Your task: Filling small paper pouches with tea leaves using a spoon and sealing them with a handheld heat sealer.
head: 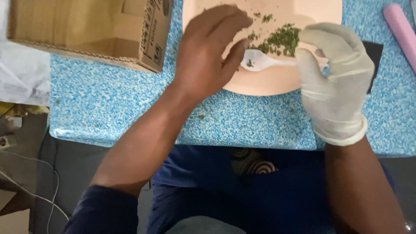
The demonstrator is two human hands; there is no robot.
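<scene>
A pale peach plate (268,84) lies at the far middle of the blue speckled table (108,104). On it sits a heap of chopped green herb bits (281,39). My right hand (336,82), in a white glove, pinches the handle of a white plastic spoon (260,60) whose bowl rests on the plate with a few green flecks in it. My bare left hand (210,52) hovers over the plate's left part, fingers bent together close to the spoon's bowl; whether it holds anything is hidden.
An open cardboard box (93,32) stands at the far left of the table. A pink tube-like object (401,32) lies at the far right, with a dark flat thing (375,54) behind my gloved hand. White plastic (21,73) and cables (30,173) are left of the table.
</scene>
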